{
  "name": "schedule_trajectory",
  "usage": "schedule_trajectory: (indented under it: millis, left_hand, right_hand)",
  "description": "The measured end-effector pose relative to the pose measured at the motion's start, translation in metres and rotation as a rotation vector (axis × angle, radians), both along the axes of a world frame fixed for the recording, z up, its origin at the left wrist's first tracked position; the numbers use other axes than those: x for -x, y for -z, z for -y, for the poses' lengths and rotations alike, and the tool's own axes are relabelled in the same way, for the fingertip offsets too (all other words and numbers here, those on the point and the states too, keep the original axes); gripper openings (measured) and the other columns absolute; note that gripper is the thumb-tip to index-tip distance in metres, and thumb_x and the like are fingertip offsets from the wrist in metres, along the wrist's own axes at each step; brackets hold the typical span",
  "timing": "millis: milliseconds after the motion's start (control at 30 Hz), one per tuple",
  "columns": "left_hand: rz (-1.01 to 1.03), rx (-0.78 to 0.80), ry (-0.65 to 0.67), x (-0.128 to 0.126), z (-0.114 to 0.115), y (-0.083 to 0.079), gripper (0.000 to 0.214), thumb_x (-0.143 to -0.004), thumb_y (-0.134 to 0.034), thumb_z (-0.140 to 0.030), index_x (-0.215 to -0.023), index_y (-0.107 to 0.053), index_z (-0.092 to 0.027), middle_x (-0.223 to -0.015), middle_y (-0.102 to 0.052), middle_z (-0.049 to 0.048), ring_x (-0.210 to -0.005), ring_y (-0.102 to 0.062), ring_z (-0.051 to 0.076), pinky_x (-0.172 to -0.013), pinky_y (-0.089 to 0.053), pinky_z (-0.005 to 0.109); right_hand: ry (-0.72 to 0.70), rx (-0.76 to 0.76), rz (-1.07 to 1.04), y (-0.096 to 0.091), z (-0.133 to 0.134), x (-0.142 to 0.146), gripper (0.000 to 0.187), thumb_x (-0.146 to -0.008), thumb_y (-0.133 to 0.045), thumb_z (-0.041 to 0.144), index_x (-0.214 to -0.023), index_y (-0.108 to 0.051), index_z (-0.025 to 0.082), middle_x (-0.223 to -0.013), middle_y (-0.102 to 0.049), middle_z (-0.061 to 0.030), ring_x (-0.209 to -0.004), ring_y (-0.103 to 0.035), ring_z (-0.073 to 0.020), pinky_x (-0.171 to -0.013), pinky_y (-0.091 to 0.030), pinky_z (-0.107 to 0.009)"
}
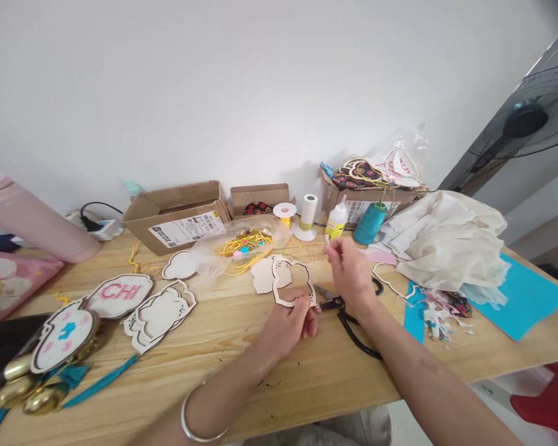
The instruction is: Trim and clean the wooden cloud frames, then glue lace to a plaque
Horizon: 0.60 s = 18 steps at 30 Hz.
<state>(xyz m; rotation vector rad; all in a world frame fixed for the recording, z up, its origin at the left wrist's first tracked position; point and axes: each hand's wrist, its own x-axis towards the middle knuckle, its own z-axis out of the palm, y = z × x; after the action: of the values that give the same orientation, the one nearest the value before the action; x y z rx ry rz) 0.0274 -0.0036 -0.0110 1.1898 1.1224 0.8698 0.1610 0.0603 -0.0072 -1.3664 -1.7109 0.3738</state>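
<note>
Mid-bench (190,347), about halfway between front and back edges: thin cream wooden frame with scalloped outline and small cut-out detail (279,263), raised at its near edge by the left hand (292,327). Left thumb and fingers are closed on the near right corner of the rim; far side overlaps a solid cream scalloped wooden plaque (263,279), contact there unclear.

Right hand (352,271) is up, thumb and fingertips pinched together on a small white piece (327,239); too small to tell what it is. It's just in front of an upright white squeeze bottle with yellow label and pointed nozzle (337,221), toward the back edge. Can't tell if they touch.

Black-handled metal scissors (337,303) lie between the hands, partly under the right forearm, handles toward the front edge.

Handling, my read: frame looks very light, stiff, dry, not slippery. Weak in the narrow rim and around the fretwork; bending or twisting could snap it. Best hold is a flat pinch on a wider bit of rim, clear of the cut-outs; a second support opposite would limit flex. White piece looks light and easy to drop; fingertip pinch suits it.
</note>
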Motion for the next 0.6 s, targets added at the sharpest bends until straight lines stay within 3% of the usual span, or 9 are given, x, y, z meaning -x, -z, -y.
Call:
schedule_trajectory:
  millis: [133,267,400,533,600]
  left_hand:
    - [0.144,0.018,-0.043,0.002,0.0,-0.004,0.021,-0.072,-0.036,-0.026,-0.06,-0.048,-0.015,-0.037,-0.043,-0.0056,-0.035,-0.035,0.006,-0.048,-0.042,0.024]
    - [0.238,-0.01,-0.029,0.006,-0.002,-0.002,0.021,-0.073,-0.038,-0.026,-0.063,-0.052,-0.013,-0.041,-0.044,-0.0048,-0.038,-0.038,0.007,-0.055,-0.045,0.028]
    - [0.303,-0.06,-0.003,0.012,-0.003,0.003,0.024,-0.074,-0.038,-0.024,-0.066,-0.056,-0.011,-0.049,-0.051,0.0001,-0.046,-0.047,0.01,-0.046,-0.038,0.023]
    - [0.358,-0.079,0.026,0.017,-0.006,0.003,0.022,-0.074,-0.039,-0.021,-0.068,-0.058,-0.011,-0.052,-0.052,0.0005,-0.047,-0.046,0.009,-0.053,-0.042,0.026]
    - [0.373,-0.088,0.052,0.018,-0.006,0.002,0.02,-0.073,-0.04,-0.019,-0.068,-0.058,-0.011,-0.052,-0.051,-0.0003,-0.047,-0.044,0.009,-0.058,-0.045,0.028]
  right_hand:
    - [-0.162,0.085,-0.301,-0.007,0.001,-0.001,0.015,-0.074,-0.054,0.032,-0.071,-0.057,0.017,-0.058,-0.06,-0.0002,-0.05,-0.055,-0.011,-0.049,-0.043,-0.022]
    - [-0.227,0.166,-0.38,-0.003,-0.001,0.004,0.017,-0.071,-0.057,0.031,-0.076,-0.064,0.016,-0.062,-0.064,-0.0014,-0.05,-0.056,-0.0108,-0.048,-0.045,-0.022]
    - [-0.231,0.136,-0.213,-0.004,-0.005,-0.017,0.024,-0.077,-0.052,0.035,-0.082,-0.067,0.017,-0.068,-0.065,-0.0025,-0.058,-0.058,-0.0131,-0.052,-0.046,-0.024]
    - [-0.193,0.108,0.162,-0.017,0.009,-0.079,0.021,-0.075,-0.053,0.035,-0.082,-0.069,0.023,-0.082,-0.068,-0.0026,-0.074,-0.061,-0.0184,-0.064,-0.047,-0.028]
    - [-0.203,0.246,0.332,-0.024,0.023,-0.112,0.02,-0.073,-0.054,0.035,-0.079,-0.07,0.024,-0.078,-0.068,-0.0022,-0.069,-0.061,-0.0186,-0.059,-0.046,-0.027]
